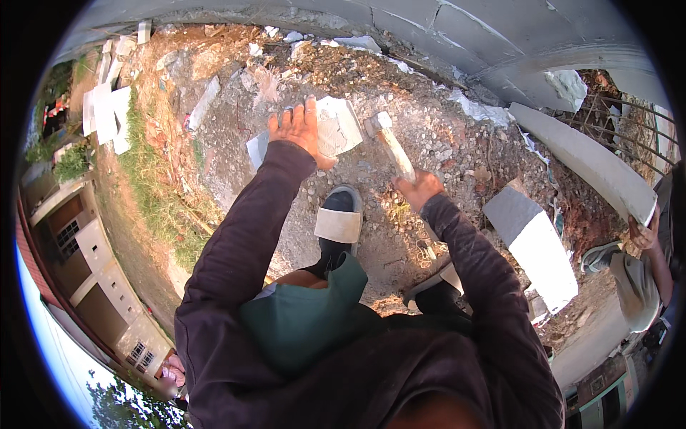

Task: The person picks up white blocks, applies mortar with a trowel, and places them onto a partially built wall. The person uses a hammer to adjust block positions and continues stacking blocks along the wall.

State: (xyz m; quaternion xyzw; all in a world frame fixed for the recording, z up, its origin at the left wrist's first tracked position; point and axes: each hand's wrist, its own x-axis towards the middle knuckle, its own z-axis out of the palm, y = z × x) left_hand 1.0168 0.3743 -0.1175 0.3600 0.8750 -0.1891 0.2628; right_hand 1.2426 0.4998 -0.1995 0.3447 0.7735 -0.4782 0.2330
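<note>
My left hand [294, 130] lies flat on a pale, broken slab [340, 126] on the gravelly ground, its fingers stretched out and slightly apart. Another edge of pale slab [256, 149] shows left of my wrist; whether it belongs to the same piece is hidden under my hand and sleeve. My right hand [420, 189] is closed round the wooden handle of a hammer [395, 151]. The hammer's head is just right of the slab, seemingly a little apart from it.
A larger white slab [539, 247] lies right of my right forearm. At the far right another person's hand [643, 236] holds a long grey panel [586, 154]. Rubble borders a grey wall [457, 36]; steel bars [629, 129] stick out beyond. White boards [107, 114] lie at left beside grass.
</note>
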